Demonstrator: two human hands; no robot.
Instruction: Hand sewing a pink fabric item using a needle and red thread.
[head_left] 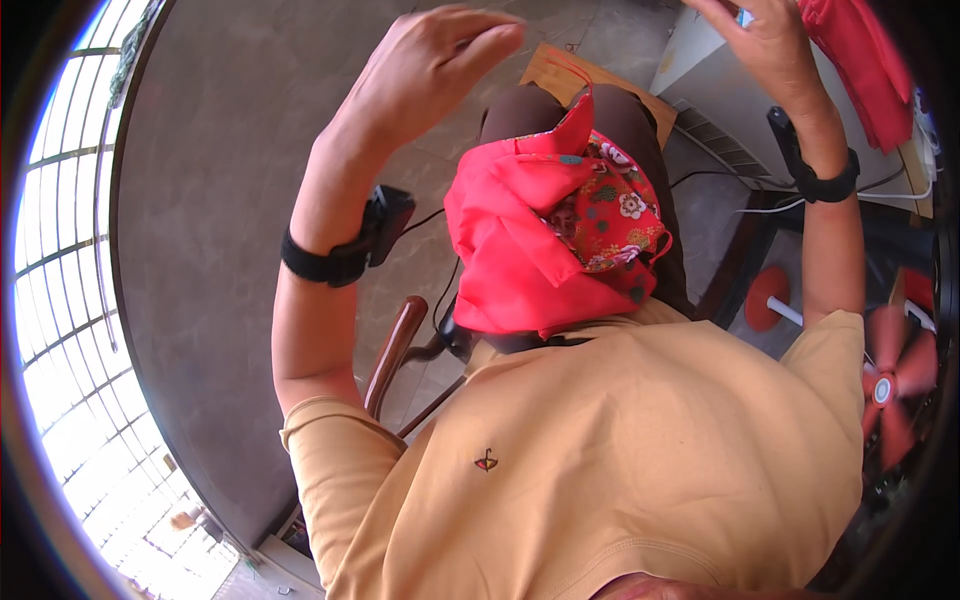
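Probably a room in a home: barred window [70,250] at nine o'clock, wooden chair arm [396,350] towards eight, red-bladed fan [884,390] past three.

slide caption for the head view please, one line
Red cloth with floral print on the lap, left hand and right hand apart beyond it, a red-bladed fan at right.

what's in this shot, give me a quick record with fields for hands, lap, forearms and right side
left hand: raised, fingers bent; any hold unclear
right hand: raised, cut off by top edge; any hold unclear
lap: red cloth bundle, partly flower-patterned
forearms: black strap on each
right side: red-bladed fan, another red cloth
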